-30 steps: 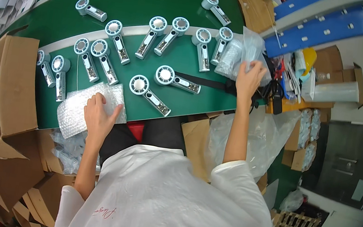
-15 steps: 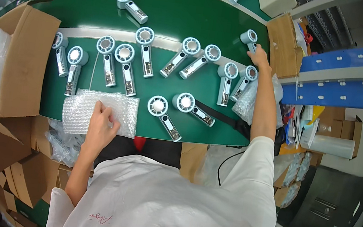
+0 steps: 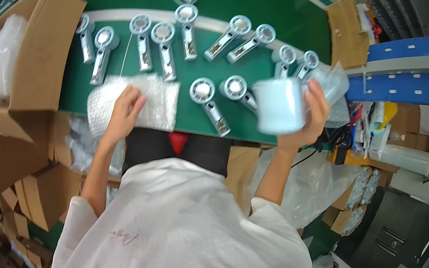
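Although blur softens its outline, what looks like a pale-blue handheld fan [image 3: 279, 106] is held over the right front of the table [image 3: 257, 66], the right hand [image 3: 313, 115] closed around its right side. Its handle is hidden, so its long axis cannot be told. Well to its left, past two fans lying near the front edge [image 3: 201, 90], bubble wrap [image 3: 159, 103] lies flat beneath the left hand [image 3: 126, 108]; that grip is bent, thumb near fingers, whether pinching film I cannot tell. Further left stands an open cardboard box [image 3: 44, 55].
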Demonstrator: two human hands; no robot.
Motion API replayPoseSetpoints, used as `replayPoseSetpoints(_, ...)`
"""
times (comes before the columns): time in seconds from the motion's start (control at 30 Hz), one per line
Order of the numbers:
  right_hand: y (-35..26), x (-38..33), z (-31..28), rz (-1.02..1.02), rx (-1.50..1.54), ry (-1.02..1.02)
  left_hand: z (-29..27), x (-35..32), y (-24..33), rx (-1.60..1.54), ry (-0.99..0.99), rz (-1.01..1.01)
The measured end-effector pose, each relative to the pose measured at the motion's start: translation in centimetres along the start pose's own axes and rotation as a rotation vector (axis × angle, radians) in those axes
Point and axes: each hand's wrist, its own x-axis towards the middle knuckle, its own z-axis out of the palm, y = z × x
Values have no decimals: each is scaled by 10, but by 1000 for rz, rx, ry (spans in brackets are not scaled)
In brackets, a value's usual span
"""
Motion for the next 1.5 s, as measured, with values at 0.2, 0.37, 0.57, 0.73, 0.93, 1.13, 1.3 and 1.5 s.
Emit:
replayPoseSetpoints(0.2,-64,-52,26,-171,186,32,5,2,-4,78,3,-24)
replayPoseSetpoints(0.37,-94,-94,49,60,343,-207,6,-11,2,274,85,80)
replayPoseSetpoints(0.57,-131,-130,102,488,525,-436,14,-22,-11,173,230,236)
replayPoseSetpoints(0.73,-107,-168,127,616,553,-570,-8,-21,-23,-131,81,-61)
replayPoseSetpoints(0.93,-105,-144,122,176,172,-722,-37,-16,-22,-551,23,-353)
replayPoseSetpoints(1.13,-148,-73,103,-57,-310,-925,-19,-11,57,411,-76,331)
replayPoseSetpoints(1.3,-103,-21,83,602,240,-936,-31,-7,93,365,120,341)
replayPoseSetpoints(1.5,-76,-64,63,1475,1917,-523,24,3,143,258,-15,571)
